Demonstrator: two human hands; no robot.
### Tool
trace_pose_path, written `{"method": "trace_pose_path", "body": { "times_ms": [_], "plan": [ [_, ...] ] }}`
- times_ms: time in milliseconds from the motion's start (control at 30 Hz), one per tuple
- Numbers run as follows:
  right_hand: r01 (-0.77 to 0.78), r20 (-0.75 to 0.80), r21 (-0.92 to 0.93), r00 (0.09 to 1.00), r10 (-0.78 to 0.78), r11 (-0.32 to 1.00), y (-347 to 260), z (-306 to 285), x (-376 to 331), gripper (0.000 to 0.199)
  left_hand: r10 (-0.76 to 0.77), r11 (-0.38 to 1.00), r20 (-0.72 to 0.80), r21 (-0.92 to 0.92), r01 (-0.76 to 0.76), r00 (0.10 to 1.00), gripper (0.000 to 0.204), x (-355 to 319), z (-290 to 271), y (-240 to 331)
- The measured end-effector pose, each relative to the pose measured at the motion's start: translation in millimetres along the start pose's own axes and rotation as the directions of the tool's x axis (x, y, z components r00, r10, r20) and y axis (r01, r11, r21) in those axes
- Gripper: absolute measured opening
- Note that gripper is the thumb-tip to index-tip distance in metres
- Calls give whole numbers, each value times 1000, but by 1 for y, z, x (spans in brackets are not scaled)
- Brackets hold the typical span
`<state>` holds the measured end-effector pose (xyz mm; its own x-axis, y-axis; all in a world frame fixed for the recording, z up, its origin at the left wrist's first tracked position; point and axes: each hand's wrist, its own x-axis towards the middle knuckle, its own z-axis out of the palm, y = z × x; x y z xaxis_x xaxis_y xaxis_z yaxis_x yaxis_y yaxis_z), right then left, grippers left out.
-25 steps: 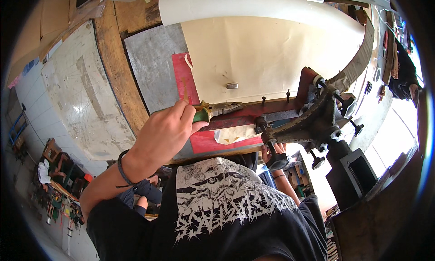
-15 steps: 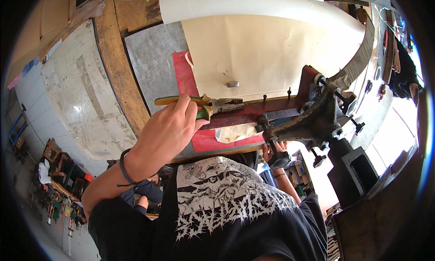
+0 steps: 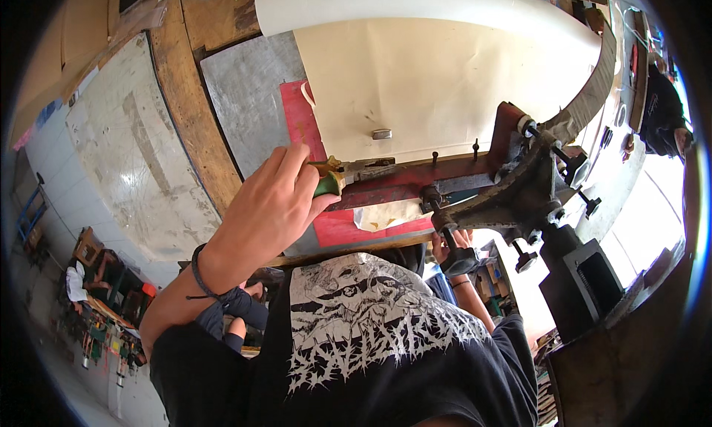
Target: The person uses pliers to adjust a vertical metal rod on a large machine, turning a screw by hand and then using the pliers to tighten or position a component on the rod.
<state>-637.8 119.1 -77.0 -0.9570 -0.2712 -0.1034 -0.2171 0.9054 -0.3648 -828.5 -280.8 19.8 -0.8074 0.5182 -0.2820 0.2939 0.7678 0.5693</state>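
One worktop point(image 3: 185, 93) carries everything. Cream sheet point(image 3: 445, 78) covers most of its far side, grey plate point(image 3: 252, 78) left of that. Black cast fixture point(image 3: 512, 204) on the right, several knobbed screws sticking out. Dark red bar point(image 3: 415, 179) runs left from the fixture; red sheet point(image 3: 345, 228) and a beige paper scrap point(image 3: 378, 216) on the near side of it.

Hands: left hand point(image 3: 271, 193) wrapped around green-handled pliers point(image 3: 363, 171), fingers over the upper handle, thumb by the lower, nose pointing right along the bar's far edge. Right hand point(image 3: 463, 239) low at the front edge, partly behind a black knob point(image 3: 461, 261); can't tell how far it's closed or whether it holds anything.

Small stuff: metal block point(image 3: 381, 134) on the cream sheet, apart from the pliers; two dark pins point(image 3: 475, 148) upright near the bar's far edge.

Just changed: upper handle stood spread above the left fingers half a second ago; now they cover it. Reads to me as slack going to squeeze. Can't make out whether the tip has bitten anything.
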Motion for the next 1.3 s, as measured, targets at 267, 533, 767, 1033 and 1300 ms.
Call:
{"method": "trace_pose_path", "body": {
  "times_ms": [267,533,767,1033,1300],
  "plan": [
    [21,-16,-32,1000,-21,999,5,3,-6,20,-64,972,76,-221,79,995,34,-2,7,-6],
    [17,-15,-35,1000,-17,999,9,6,-11,20,-68,975,157,-197,99,985,31,2,-6,-5],
    [11,-20,-37,1000,-12,999,10,7,-13,21,-67,981,146,-172,92,987,31,0,-1,-6],
    [-17,-9,-9,1000,17,1000,10,7,-14,16,-33,984,95,-170,49,995,32,1,-1,-9],
    [-50,12,-10,999,50,999,9,7,-16,15,-12,989,110,-147,29,994,35,4,-1,-11]
  ]
}}
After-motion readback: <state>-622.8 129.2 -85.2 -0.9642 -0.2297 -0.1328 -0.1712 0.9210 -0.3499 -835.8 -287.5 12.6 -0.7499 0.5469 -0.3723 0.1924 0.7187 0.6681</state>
